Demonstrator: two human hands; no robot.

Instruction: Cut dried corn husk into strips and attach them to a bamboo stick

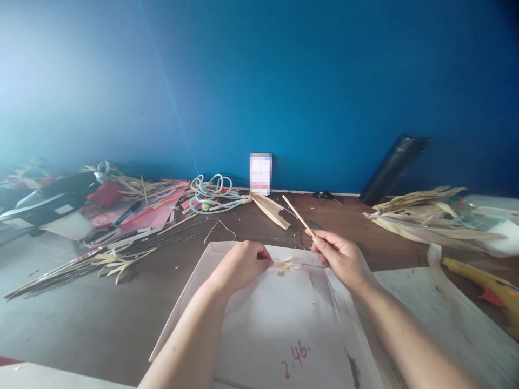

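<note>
coiled pale cord [219,193], black tube [387,170] leaning against blue wall [308,92], pink paper [162,208]

Likely a craft workshop; glue gun [488,282]; dried husks [425,226] about.

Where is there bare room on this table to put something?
Mostly bare: table left of the white board, nearer than the thin strips; also between the right hand and the dried husks. Crowded: back left, with pink paper and coiled cable; far right, around the yellow tool.
</note>
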